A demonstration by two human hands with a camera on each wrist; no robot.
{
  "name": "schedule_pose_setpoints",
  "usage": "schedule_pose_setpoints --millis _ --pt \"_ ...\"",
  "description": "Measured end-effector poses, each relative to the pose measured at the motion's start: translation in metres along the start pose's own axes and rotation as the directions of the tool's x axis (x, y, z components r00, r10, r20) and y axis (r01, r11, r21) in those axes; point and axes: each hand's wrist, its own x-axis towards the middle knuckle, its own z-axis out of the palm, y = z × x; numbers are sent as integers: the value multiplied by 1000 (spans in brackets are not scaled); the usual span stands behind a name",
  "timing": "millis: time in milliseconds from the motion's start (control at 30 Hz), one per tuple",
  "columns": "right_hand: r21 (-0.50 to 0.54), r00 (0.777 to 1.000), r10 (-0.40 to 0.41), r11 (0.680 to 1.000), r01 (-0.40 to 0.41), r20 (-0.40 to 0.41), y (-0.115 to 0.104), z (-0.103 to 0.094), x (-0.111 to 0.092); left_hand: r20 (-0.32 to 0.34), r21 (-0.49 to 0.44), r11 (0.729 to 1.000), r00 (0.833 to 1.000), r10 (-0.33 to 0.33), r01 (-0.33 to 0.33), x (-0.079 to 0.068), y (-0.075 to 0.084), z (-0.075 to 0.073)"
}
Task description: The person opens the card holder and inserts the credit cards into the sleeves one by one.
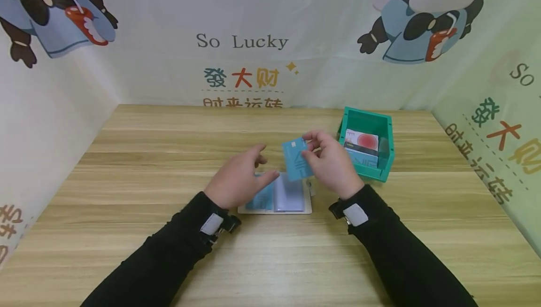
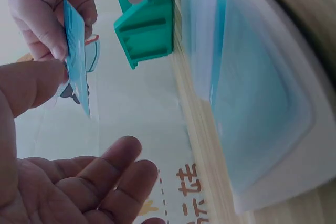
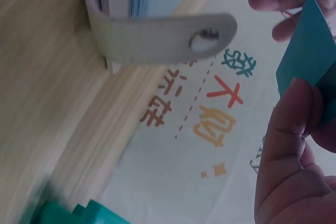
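Observation:
A blue bank card [image 1: 297, 159] is pinched between the thumb and fingers of my right hand [image 1: 331, 161], held up above the table. Below it lies an opened card holder [image 1: 289, 194] with clear plastic sleeves; a blue card shows in its left sleeve. My left hand [image 1: 238, 175] hovers over the holder's left side, fingers spread and relaxed, its thumb pointing toward the card. In the left wrist view the left thumb overlaps the card's [image 2: 77, 59] near edge. The holder's snap strap [image 3: 157, 40] sticks out on its right side.
A green plastic box [image 1: 388, 157] stands behind the right hand, with a red-and-white card [image 1: 359, 139] and a blue card [image 1: 363, 158] inside. The wooden table [image 1: 169, 142] ends at a printed backdrop [image 1: 245, 6] at the back and sides.

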Motion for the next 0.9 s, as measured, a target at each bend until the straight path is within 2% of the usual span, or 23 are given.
schedule_pose_setpoints --millis 267,467,700,900 --pt "62 999 -13 998 10 48 -4 11 -8 -30 -113 993 999 37 -40 -1 4 8" --pt "79 998 -35 996 30 58 -5 16 -10 -50 -205 976 997 64 -73 0 5 12" --pt "40 996 -44 998 41 72 -5 18 -13 -74 -251 967 997 34 -52 0 6 14" --pt "-10 991 -66 998 68 115 -6 15 -16 -75 -251 968 997 7 -26 0 5 13"
